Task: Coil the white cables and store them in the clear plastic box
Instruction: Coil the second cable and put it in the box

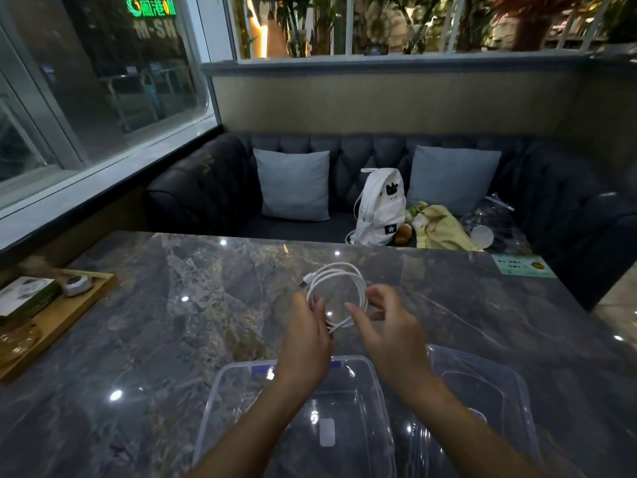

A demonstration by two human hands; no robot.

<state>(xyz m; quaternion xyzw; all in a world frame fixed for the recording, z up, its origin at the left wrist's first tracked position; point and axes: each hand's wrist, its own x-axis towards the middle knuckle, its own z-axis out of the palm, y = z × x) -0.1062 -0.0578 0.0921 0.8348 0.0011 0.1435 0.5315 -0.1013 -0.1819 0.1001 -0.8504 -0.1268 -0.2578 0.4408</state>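
Note:
A white cable point(339, 270) is wound into a round coil of a few loops, held above the marble table point(172, 305). My left hand point(308, 334) grips the coil at its lower left side, and a plug end sticks out at the upper left. My right hand point(386, 322) touches the coil's right side with its fingers spread. The clear plastic box point(220, 401) stands open on the table just below both hands, with my forearms over it. A small pale object lies on its bottom.
The box's clear lid point(499, 391) lies to the right of the box. A wooden tray point(69, 312) with small items sits at the table's left edge. Behind the table is a dark sofa point(206, 188) with two cushions, a white backpack point(377, 208) and other belongings.

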